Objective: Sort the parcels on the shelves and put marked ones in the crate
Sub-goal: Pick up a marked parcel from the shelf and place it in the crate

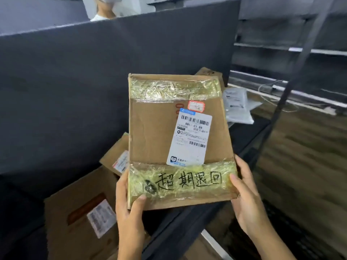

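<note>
Partition: a tall dark grey panel (93, 81) fills the left and middle of the view, its top edge slanting up toward the right.
Second panel: a bluish-grey panel (37, 12) stands behind the partition at the upper left.
Person: someone in a white top (102, 15) shows above the partition's top edge, mostly hidden by it.
Floor: brown wood-patterned boards (309, 147) on the right, blurred.
Cable: a thin white cable (268, 89) lies in loose loops at the right, well above the floor boards.
Strip: a pale strip (216, 244) runs diagonally at the bottom; what it is cannot be told.
</note>
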A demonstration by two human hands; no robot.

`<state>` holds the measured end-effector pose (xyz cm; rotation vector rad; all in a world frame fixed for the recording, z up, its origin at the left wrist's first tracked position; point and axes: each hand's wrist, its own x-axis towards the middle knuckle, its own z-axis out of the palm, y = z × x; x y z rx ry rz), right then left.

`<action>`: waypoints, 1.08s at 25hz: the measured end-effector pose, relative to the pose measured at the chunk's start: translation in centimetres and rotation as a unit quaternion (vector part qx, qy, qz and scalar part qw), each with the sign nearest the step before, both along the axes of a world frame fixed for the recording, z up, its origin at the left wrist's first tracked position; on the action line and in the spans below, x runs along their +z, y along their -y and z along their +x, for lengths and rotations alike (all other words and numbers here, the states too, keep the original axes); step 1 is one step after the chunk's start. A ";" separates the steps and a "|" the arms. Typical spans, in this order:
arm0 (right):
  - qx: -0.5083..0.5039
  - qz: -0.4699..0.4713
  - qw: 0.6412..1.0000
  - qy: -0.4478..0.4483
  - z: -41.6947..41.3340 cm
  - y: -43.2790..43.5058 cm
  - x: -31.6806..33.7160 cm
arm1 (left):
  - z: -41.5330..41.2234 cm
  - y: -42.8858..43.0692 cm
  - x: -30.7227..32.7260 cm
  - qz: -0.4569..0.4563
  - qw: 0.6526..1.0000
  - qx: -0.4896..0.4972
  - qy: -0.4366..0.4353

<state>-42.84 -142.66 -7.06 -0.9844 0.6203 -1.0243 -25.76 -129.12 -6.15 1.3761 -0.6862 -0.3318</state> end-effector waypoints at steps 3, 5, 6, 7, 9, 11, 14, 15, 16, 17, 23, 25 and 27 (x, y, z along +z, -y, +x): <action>-0.110 0.016 0.993 -0.047 -5.5 0.6 -1.8 | -3.1 4.0 -1.3 0.024 0.996 -0.088 -0.015; -0.163 0.029 0.984 -0.062 -9.3 0.9 -2.6 | -5.7 6.5 -2.0 0.040 0.987 -0.157 -0.011; -0.189 0.041 0.979 -0.063 -11.1 1.2 -3.1 | -7.2 7.9 -2.2 0.056 0.980 -0.189 -0.015; -0.211 0.057 0.974 -0.064 -12.8 1.4 -3.7 | -8.6 9.0 -2.2 0.077 0.973 -0.217 -0.021; -0.251 0.082 0.963 -0.059 -16.4 2.2 -4.3 | -11.9 11.9 -2.7 0.111 0.958 -0.263 -0.019; -0.257 0.106 0.959 -0.057 -17.7 2.4 -5.6 | -12.8 13.2 -3.9 0.130 0.950 -0.283 -0.024; -0.303 0.144 0.938 -0.090 -22.1 4.1 -7.6 | -16.5 17.1 -5.6 0.179 0.925 -0.334 0.003; -0.316 0.160 0.929 -0.109 -23.8 4.9 -8.7 | -17.9 18.3 -6.1 0.198 0.914 -0.354 0.011; -0.321 0.174 0.922 -0.126 -25.5 5.6 -9.7 | -19.5 19.6 -6.8 0.216 0.903 -0.371 0.016; -0.323 0.183 0.917 -0.144 -27.0 6.2 -10.6 | -20.9 20.7 -7.5 0.228 0.894 -0.385 0.016; -0.322 0.227 0.883 -0.255 -35.5 9.0 -16.3 | -28.6 26.7 -15.5 0.309 0.811 -0.497 -0.008; -0.305 0.246 0.873 -0.289 -37.4 9.4 -19.3 | -30.4 28.1 -19.1 0.346 0.776 -0.527 -0.016; -0.291 0.265 0.864 -0.314 -38.7 9.6 -23.2 | -32.0 29.5 -23.6 0.368 0.750 -0.549 -0.026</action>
